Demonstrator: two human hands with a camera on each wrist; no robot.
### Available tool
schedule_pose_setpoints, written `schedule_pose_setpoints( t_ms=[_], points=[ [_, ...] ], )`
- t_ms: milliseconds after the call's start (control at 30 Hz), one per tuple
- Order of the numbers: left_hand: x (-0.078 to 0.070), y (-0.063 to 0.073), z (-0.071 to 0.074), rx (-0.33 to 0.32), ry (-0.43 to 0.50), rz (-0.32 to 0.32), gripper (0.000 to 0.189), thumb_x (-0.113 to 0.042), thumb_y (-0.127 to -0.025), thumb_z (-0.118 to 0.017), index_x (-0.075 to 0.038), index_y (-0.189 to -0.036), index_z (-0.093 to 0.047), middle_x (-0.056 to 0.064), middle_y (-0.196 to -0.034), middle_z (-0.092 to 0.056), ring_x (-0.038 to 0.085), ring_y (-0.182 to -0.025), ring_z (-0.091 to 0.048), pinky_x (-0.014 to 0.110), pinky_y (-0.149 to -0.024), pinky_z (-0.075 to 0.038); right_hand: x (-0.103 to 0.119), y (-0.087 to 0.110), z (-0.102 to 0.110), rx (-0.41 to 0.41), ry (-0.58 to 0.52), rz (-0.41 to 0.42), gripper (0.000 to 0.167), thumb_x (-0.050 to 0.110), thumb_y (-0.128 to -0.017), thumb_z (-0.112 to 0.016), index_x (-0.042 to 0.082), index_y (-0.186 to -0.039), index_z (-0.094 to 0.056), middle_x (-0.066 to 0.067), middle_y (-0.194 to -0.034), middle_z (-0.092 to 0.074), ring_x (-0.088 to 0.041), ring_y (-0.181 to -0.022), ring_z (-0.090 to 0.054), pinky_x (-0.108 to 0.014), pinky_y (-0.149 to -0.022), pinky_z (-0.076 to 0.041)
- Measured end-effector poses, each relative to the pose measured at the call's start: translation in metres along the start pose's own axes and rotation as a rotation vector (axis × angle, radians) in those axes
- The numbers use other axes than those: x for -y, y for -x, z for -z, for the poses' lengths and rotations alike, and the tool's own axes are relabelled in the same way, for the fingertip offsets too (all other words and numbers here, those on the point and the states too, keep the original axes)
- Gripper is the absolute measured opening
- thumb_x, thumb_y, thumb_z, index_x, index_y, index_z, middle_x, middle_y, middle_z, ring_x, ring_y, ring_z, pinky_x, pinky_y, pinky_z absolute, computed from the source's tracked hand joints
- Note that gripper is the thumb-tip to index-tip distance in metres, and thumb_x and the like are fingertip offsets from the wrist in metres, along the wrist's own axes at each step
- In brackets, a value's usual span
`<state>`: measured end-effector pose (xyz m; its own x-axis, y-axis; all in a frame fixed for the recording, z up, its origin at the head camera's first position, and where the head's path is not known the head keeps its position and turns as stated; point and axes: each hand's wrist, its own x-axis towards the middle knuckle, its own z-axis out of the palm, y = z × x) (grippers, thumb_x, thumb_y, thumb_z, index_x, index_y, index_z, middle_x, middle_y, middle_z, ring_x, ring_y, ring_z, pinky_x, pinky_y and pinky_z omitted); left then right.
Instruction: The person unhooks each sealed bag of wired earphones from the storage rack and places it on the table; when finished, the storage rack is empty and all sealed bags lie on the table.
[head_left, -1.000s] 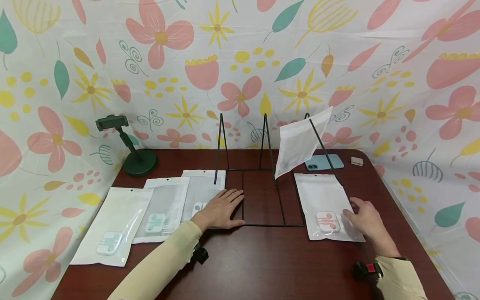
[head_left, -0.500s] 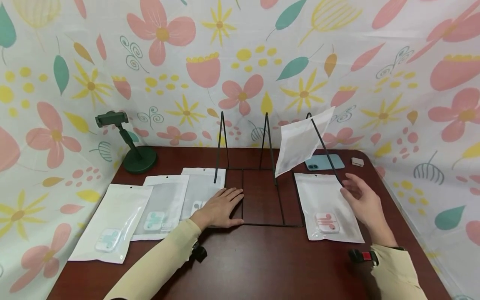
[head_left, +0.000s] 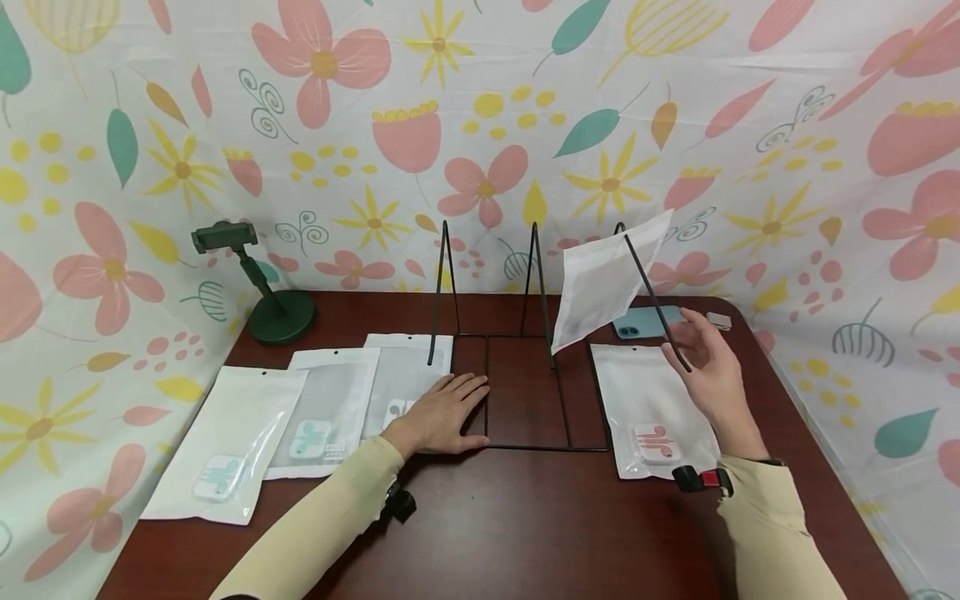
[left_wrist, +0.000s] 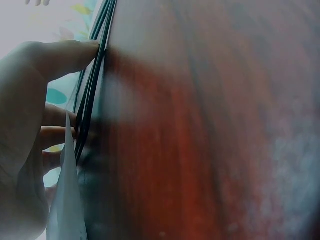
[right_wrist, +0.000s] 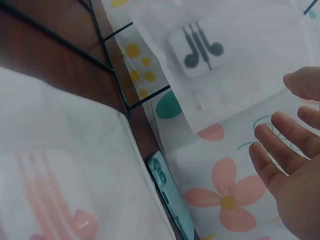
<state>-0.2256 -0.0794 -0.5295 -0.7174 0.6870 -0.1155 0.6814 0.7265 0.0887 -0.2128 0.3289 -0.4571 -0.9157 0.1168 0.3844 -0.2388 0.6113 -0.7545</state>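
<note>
My left hand (head_left: 438, 417) lies spread at the front left of a black wire display rack (head_left: 525, 448), over its base and a pouch's edge. In the left wrist view, the thumb (left_wrist: 70, 57) touches the wires. My right hand (head_left: 708, 367) is raised by the rack's right prong, fingers loosely bent and apart, holding nothing. A white zip pouch (head_left: 600, 287) hangs tilted from that prong; the right wrist view shows dark earphones (right_wrist: 197, 47) in it, apart from the hand. Below lies another white pouch (head_left: 626, 383) with pink earphones (head_left: 655, 442), partly behind the right hand.
Several white pouches (head_left: 225, 433) with boxed earphones lie overlapping at left. A dark green phone stand (head_left: 281, 317) is at the back left. Behind the rack's right side lie a light blue phone (head_left: 637, 325) and a small white item (head_left: 718, 321). A flowered cloth (head_left: 480, 125) backs the table.
My right hand has moved up and away from the lying pouch's right edge to the rack's right prong. The left hand stays in place.
</note>
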Motion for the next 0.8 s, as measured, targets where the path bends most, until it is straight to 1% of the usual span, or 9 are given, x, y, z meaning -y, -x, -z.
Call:
schedule_pose_setpoints(
  t_ms=[67,133,267,367,433,500,600,667,800],
  points=[
    [0.0,0.0,0.0,-0.005,0.002,-0.003,0.088,-0.071,-0.09,-0.044,-0.015,-0.155,-0.026,0.002,-0.162,-0.021,0.024,-0.15,-0.019,0.046,-0.121,-0.017,0.0,-0.005,-0.002,-0.005,-0.03,0.015,0.058,0.016,-0.093,-0.068,0.024,-0.145,-0.045,0.019,-0.116,-0.055,0.011,-0.109,-0.051,-0.003,-0.09,-0.039],
    [0.001,-0.001,-0.001,-0.006,0.003,-0.006,0.088,-0.071,-0.09,-0.044,-0.015,-0.155,-0.027,0.003,-0.162,-0.021,0.024,-0.15,-0.019,0.046,-0.121,-0.017,0.001,-0.01,-0.004,-0.012,-0.053,0.024,0.058,0.014,-0.092,-0.068,0.022,-0.145,-0.046,0.023,-0.116,-0.054,0.011,-0.109,-0.051,-0.004,-0.09,-0.039],
    [0.001,-0.001,-0.001,-0.004,0.006,-0.008,0.088,-0.071,-0.09,-0.044,-0.015,-0.155,-0.026,0.002,-0.162,-0.021,0.024,-0.15,-0.019,0.047,-0.121,-0.017,0.013,-0.016,-0.007,-0.027,-0.127,0.058,0.056,0.003,-0.09,-0.068,0.008,-0.142,-0.048,0.005,-0.119,-0.059,0.005,-0.111,-0.053,-0.008,-0.089,-0.042],
    [0.001,-0.002,-0.001,0.001,0.011,-0.001,0.088,-0.071,-0.09,-0.044,-0.016,-0.155,-0.026,0.001,-0.163,-0.019,0.023,-0.15,-0.017,0.046,-0.121,-0.016,0.027,-0.019,-0.008,-0.038,-0.179,0.091,0.055,-0.006,-0.088,-0.066,-0.002,-0.139,-0.047,0.0,-0.117,-0.059,0.001,-0.11,-0.055,-0.01,-0.089,-0.043],
    [0.001,-0.001,-0.001,0.007,0.011,0.006,0.088,-0.071,-0.09,-0.044,-0.017,-0.156,-0.025,0.001,-0.163,-0.019,0.023,-0.15,-0.016,0.046,-0.121,-0.015,0.035,-0.021,-0.01,-0.049,-0.197,0.108,0.053,-0.008,-0.087,-0.065,-0.005,-0.136,-0.047,-0.007,-0.116,-0.06,-0.002,-0.11,-0.057,-0.01,-0.089,-0.044],
    [0.001,0.0,0.0,0.003,0.012,0.006,0.088,-0.071,-0.09,-0.045,-0.016,-0.155,-0.026,0.001,-0.163,-0.02,0.023,-0.15,-0.017,0.046,-0.121,-0.016,0.034,-0.025,-0.012,-0.054,-0.231,0.117,0.05,-0.009,-0.087,-0.064,-0.007,-0.134,-0.047,-0.008,-0.116,-0.06,-0.001,-0.109,-0.057,-0.01,-0.088,-0.045],
    [0.001,0.001,0.0,0.004,0.011,0.004,0.087,-0.071,-0.09,-0.045,-0.016,-0.155,-0.026,0.002,-0.163,-0.02,0.023,-0.15,-0.018,0.046,-0.121,-0.016,0.023,-0.031,-0.017,-0.067,-0.288,0.116,0.047,-0.01,-0.088,-0.063,-0.01,-0.132,-0.046,-0.021,-0.119,-0.057,-0.001,-0.108,-0.058,-0.01,-0.087,-0.046],
    [0.0,0.0,0.0,0.005,0.014,0.003,0.088,-0.071,-0.09,-0.045,-0.016,-0.155,-0.026,0.002,-0.163,-0.02,0.023,-0.15,-0.017,0.046,-0.121,-0.016,0.013,-0.036,-0.019,-0.073,-0.319,0.105,0.047,-0.009,-0.088,-0.064,-0.01,-0.131,-0.045,-0.013,-0.119,-0.059,-0.001,-0.108,-0.057,-0.01,-0.087,-0.046],
    [0.0,0.0,-0.001,0.012,0.015,0.006,0.088,-0.071,-0.09,-0.044,-0.016,-0.156,-0.025,0.001,-0.163,-0.019,0.023,-0.15,-0.016,0.046,-0.121,-0.015,0.01,-0.044,-0.022,-0.088,-0.388,0.077,0.048,-0.007,-0.087,-0.066,-0.006,-0.132,-0.046,-0.001,-0.117,-0.06,-0.011,-0.11,-0.058,-0.012,-0.085,-0.047]
  ],
)
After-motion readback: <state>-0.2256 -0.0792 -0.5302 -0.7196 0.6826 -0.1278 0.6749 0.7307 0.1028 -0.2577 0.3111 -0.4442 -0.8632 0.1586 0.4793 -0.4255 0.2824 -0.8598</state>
